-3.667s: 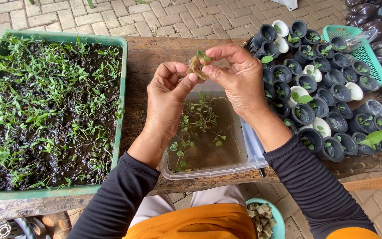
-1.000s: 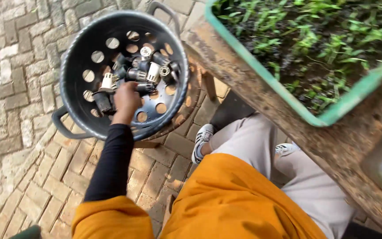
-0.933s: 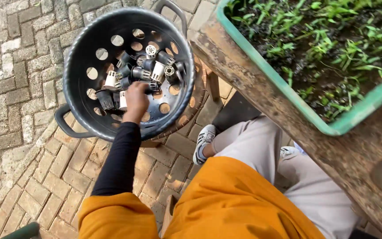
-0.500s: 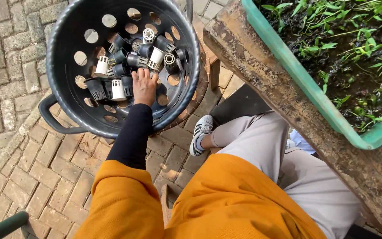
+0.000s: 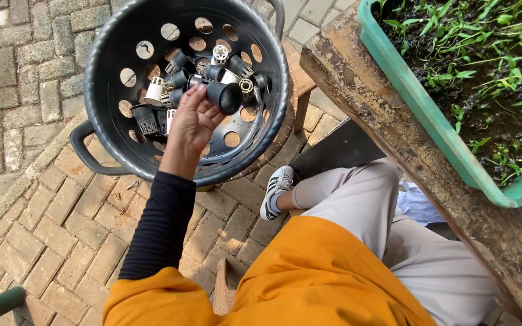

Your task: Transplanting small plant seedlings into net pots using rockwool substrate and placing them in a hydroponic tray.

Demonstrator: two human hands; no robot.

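Left hand [image 5: 191, 124] fingers closed on black net pot [image 5: 222, 95], long axis level, above black basket [image 5: 107, 54]; right hand unseen.

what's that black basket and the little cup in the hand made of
Basket: likely moulded plastic, semi-gloss black, with punched round holes, a rolled rim and light sheen. Small cup in the left hand: probably smooth black plastic, thin-walled, reflecting light at its rim.
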